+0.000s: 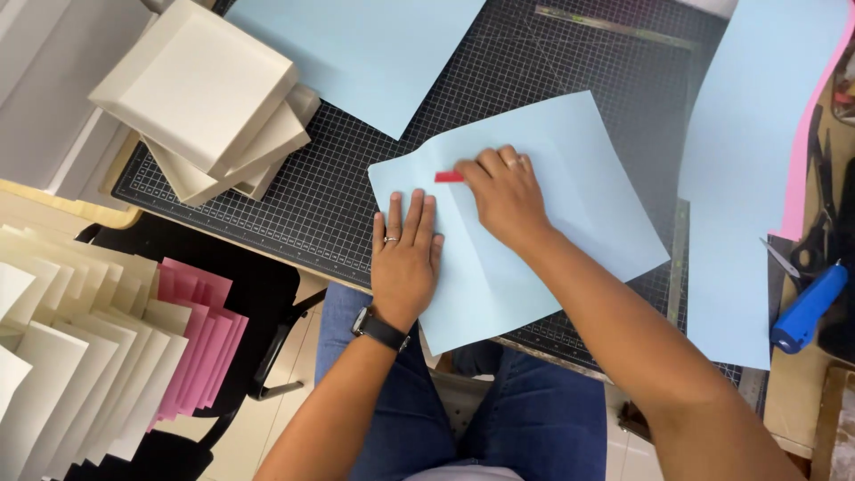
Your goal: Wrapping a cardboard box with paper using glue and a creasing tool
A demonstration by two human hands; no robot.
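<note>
Light blue paper sheet point(534, 223) lies on the black gridded cutting mat point(294, 187), rotated so its corners point far, near, left and right; its near part hangs past the mat's near edge over the lap. A fold or crease runs roughly far-to-near through the sheet's left part.

Left hand point(405, 258) is flat, palm down, fingers together and pointing far, pinning the sheet's left corner. Nothing gripped, just pressing. Ring on one finger, dark watch at the wrist.

Right hand point(503, 191) sits just far and right of the left hand, fingers curled down and closed on a small red tool point(449, 176) that sticks out left of the fingertips, long axis left-right, laid on the paper by the crease. Probably a folding or scoring tool; too little of it shows to tell. The right forearm crosses the sheet from near right.

Around: a stack of cream boxes point(205, 98) far left, fanned cream and pink cards point(107, 347) near left, more blue sheets point(748, 178) far and right, a blue-handled tool point(809, 307) and scissors point(815, 240) at right.
</note>
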